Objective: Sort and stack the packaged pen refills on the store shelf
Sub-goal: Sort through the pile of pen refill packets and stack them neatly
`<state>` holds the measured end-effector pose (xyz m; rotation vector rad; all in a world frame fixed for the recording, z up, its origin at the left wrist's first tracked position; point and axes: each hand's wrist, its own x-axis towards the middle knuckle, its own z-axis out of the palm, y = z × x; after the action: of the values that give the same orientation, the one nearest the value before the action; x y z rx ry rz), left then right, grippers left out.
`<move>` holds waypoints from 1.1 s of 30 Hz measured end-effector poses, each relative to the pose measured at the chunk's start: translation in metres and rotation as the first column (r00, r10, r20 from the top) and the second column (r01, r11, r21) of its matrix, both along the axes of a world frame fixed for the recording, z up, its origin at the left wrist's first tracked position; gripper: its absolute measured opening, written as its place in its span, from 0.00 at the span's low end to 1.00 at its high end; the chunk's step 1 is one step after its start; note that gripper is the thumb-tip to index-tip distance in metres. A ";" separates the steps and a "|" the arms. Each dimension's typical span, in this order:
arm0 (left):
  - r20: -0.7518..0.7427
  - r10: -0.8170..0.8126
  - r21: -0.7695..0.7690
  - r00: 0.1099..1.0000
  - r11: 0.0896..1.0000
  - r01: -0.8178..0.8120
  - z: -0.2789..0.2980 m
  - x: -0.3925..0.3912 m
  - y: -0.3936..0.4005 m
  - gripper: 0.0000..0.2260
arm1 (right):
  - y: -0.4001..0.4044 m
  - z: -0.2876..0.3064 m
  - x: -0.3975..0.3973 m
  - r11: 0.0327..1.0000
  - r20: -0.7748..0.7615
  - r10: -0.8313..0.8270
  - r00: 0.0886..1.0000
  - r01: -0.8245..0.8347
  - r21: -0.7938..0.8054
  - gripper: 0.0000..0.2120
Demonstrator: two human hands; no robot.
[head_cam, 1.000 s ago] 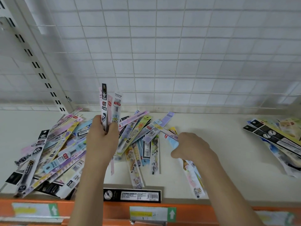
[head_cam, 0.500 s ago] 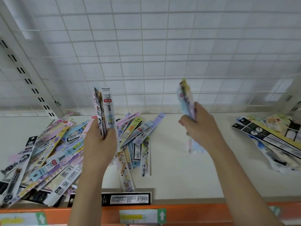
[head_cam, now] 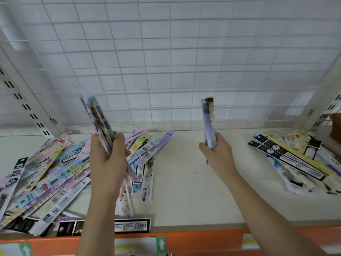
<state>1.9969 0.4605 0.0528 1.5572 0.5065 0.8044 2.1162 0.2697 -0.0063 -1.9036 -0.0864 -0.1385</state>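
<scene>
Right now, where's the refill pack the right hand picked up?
Head view, right of centre: the purple refill pack stands upright in the right hand, raised over bare shelf between the left heap and the right pile.

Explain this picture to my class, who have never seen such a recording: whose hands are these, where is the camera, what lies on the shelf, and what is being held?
No machine here: these are a person's two bare hands, filmed by a wide-angle camera worn on the head, looking forward and down.

The pale store shelf has a wire grid behind it. On its left lies a loose heap of packaged pen refills; on its right lies a smaller pile.

The left hand grips a bundle of packets, tilted to the left. The right hand holds a purple packet nearly upright. Both are raised above the shelf.
</scene>
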 end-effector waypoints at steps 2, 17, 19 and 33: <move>0.025 0.010 0.074 1.000 0.997 -0.012 0.000 0.001 -0.007 0.05 | -0.001 -0.003 0.002 0.999 -0.031 0.038 0.999 -0.037 0.019 0.11; -0.331 -0.115 0.263 0.936 0.942 0.209 -0.057 0.034 -0.087 0.06 | -0.064 0.014 0.016 0.924 0.252 0.106 0.962 -0.002 -0.382 0.09; -0.344 -0.069 0.245 0.936 0.956 0.161 -0.057 0.036 -0.088 0.04 | -0.084 0.023 0.020 0.865 0.227 0.076 0.971 0.049 -0.500 0.07; -0.422 -0.512 -0.213 0.748 0.858 0.467 -0.037 0.090 -0.198 0.04 | -0.193 0.045 0.037 0.660 -0.107 -0.263 0.959 0.097 -0.745 0.14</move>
<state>2.0864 0.2625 0.0159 1.6928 0.4346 -0.0150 2.1531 0.0766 0.0388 -2.7392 0.2339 -0.0343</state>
